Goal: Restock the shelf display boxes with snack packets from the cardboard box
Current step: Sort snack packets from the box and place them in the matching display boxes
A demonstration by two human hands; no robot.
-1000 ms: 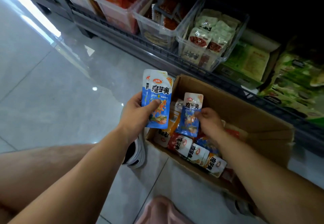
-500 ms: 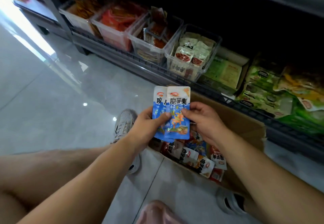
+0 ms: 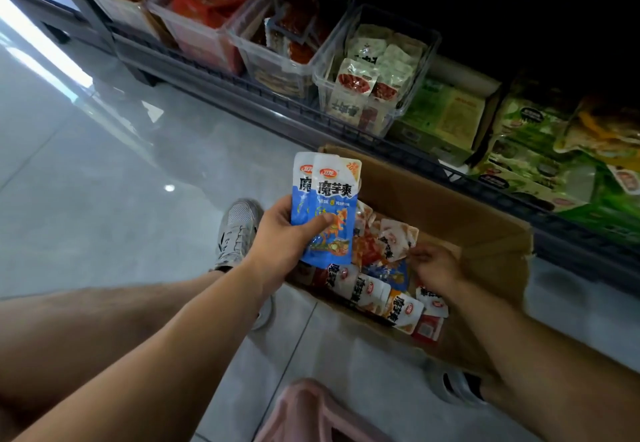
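Note:
My left hand grips a small stack of blue snack packets, held upright over the left end of the cardboard box on the floor. Mixed white, orange, red and blue packets fill the box's bottom. My right hand reaches down into the box among them, fingers curled at a white packet; the frame does not show whether it grips it. Clear display boxes stand on the low shelf behind, one holding white and red packets.
Further clear bins with red and orange snacks line the shelf to the left. Green packs and a green carton lie to the right. A dark wire shelf rail runs along the front. My shoes stand on the tiled floor.
My right hand let go of the blue packets and dropped back into the box. My left hand keeps the stack, now one packet thicker than a second ago.

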